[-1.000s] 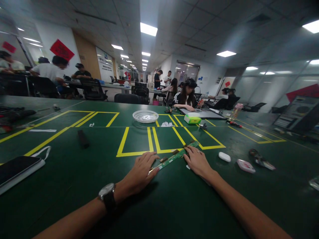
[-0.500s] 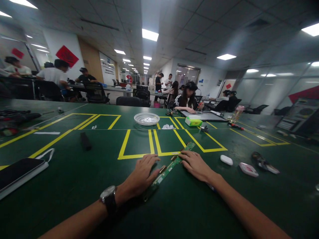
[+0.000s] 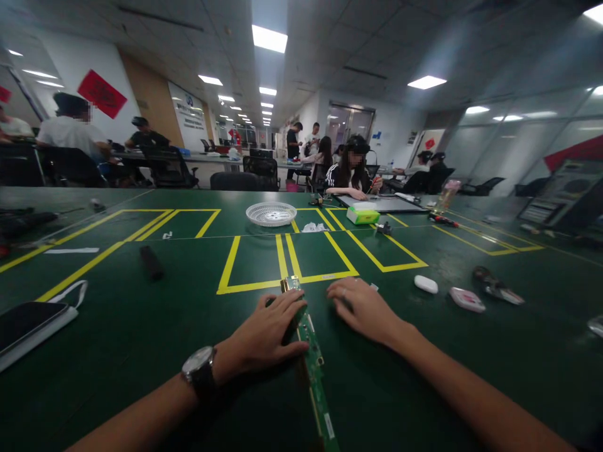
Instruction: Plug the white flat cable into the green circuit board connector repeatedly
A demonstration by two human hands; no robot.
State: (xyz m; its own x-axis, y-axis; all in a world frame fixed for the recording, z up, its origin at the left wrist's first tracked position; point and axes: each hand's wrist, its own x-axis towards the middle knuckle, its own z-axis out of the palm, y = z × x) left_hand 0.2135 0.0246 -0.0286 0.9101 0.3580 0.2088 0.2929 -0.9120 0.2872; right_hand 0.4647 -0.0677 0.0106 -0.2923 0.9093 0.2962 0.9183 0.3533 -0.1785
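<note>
l hand (image 3: 273,325) over green pcb (image 3: 318,376), ctr, running 12 to 6; can't tell if i'm pinching or resting. r hand (image 3: 365,307) at 1, loose, nothing held. one-sided push might skew pcb, bend gold tab (image 3: 284,285). pcb cut off at 6, partly hidden under l hand.

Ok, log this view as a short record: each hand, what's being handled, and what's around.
Left hand: touching the long narrow green circuit board
Left wrist: silver watch with black strap
Right hand: apart from the board, fingers loosely bent, holding nothing visible
Board position: running from under the left hand to the picture's bottom edge
Surface: dark green table with yellow tape outlines
Right of right hand: white oval case, pink-and-white rounded case
Beyond hands: round white plastic basket
</note>
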